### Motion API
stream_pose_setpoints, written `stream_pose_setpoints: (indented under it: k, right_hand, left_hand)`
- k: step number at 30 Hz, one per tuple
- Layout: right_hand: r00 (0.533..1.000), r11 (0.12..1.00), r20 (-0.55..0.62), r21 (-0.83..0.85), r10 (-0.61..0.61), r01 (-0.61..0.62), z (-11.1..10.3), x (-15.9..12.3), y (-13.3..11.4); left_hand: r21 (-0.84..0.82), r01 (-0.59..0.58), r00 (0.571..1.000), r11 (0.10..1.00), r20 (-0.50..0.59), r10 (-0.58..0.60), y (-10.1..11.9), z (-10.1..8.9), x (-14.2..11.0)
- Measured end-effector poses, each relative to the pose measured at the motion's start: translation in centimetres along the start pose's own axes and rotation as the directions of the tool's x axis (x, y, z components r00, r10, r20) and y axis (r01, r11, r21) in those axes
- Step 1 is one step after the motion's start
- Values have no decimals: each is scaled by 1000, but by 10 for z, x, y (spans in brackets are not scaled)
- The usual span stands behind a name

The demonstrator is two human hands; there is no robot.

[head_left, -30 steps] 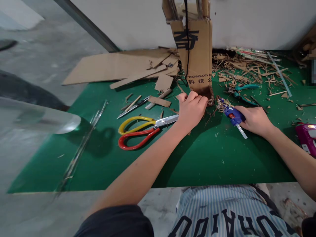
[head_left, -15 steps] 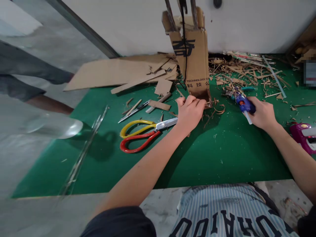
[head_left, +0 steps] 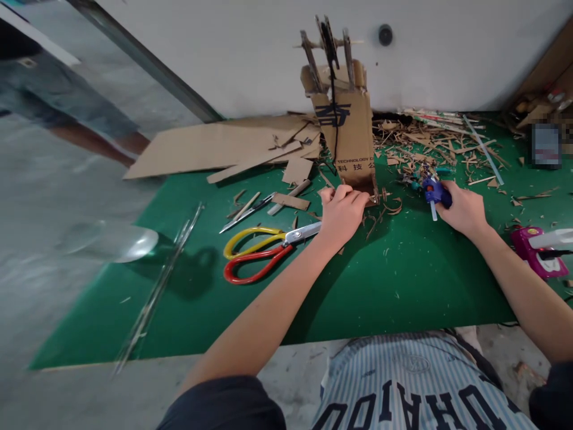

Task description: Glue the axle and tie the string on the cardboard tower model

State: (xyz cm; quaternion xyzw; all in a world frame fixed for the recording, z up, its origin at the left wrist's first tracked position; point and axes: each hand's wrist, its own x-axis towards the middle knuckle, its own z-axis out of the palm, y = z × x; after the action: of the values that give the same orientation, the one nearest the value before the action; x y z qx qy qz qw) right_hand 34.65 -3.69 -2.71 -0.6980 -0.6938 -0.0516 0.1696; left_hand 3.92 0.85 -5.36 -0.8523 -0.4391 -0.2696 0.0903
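A tall cardboard model point(head_left: 353, 131) stands upright at the far middle of the bench, with upright strips, a thin stick and a black cord at its top. My left hand point(head_left: 342, 215) has its fingers curled round the model's lower front edge. To the right, my right hand point(head_left: 465, 209) grips a blue hot glue gun point(head_left: 433, 190), a whitish glue stick poking out of its back end. The glue gun's front end lies among small scraps and is hard to make out. Scissors point(head_left: 257, 254) with one yellow and one red handle lie left of my left wrist, blades partly hidden.
Flat cardboard point(head_left: 192, 143) and a cutter knife point(head_left: 248, 212) lie on the left. Cardboard shavings point(head_left: 430, 134) pile up at the back right. A magenta tool point(head_left: 532, 245) sits far right, a clear bottle point(head_left: 129, 242) and thin rods point(head_left: 156, 292) far left. Another person's legs point(head_left: 94, 113) show beyond.
The view has tilted up, showing more of the model's top. The glue gun has turned slightly in my right hand. My left hand keeps its place on the model.
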Motion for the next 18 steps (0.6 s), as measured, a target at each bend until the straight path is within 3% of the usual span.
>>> stream_pose_setpoints:
  k: [6,13,18]
  right_hand:
    - [994,996,-66,-12,-90,89,3,-1,4]
    - [930,910,-44,193,-365,367,2,-8,-1]
    - [923,854,-24,371,-384,365,8,-12,-5]
  left_hand:
    - [45,-43,999,998,-19,44,0,2,-1]
    - [30,7,1000,1000,-15,-6,1,-1,0]
    - [66,-47,999,997,-23,48,-3,1,-2]
